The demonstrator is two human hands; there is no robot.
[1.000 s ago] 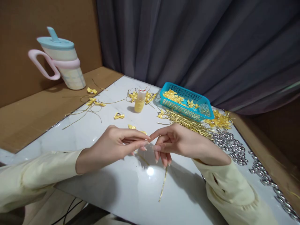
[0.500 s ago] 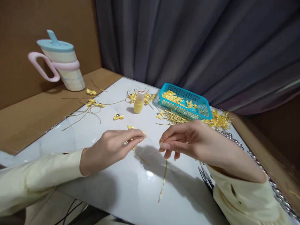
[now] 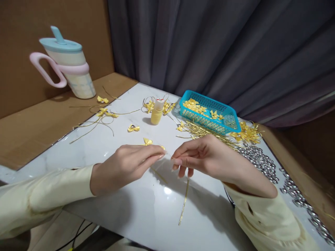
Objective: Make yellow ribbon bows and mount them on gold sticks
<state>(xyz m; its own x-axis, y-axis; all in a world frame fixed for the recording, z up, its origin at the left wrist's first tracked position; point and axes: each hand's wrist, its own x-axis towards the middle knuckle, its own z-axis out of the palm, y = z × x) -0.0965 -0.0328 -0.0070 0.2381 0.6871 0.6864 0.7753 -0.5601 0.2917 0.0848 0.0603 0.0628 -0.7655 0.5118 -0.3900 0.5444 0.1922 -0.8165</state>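
Observation:
My left hand [image 3: 133, 162] is closed in a pinch, with the tip of a thin gold cord showing at its fingertips. Close on its right, my right hand [image 3: 196, 157] pinches a fine gold strand between thumb and forefinger, its other fingers loosely curled. Whether both hold one strand I cannot tell. Behind the left fingers a yellow ribbon bow [image 3: 147, 141] is partly hidden. Below that hand a gold cord [image 3: 159, 175] shows on the white tabletop [image 3: 146, 216]. Another gold cord [image 3: 184, 204] lies below the right hand.
Beyond my hands stand a small yellow bottle [image 3: 157, 113] and a blue basket [image 3: 230, 123] of yellow bows. Gold cords [image 3: 201, 131] lie before the basket. Silver beads [image 3: 259, 160] spread along the right edge. A tumbler [image 3: 78, 82] stands back left. My right sleeve partly covers a metal tool [image 3: 229, 198].
My right hand has moved left, closer to my left hand, which keeps its pinch. More of the silver beads shows; less of the metal tool does. The view has shifted slightly.

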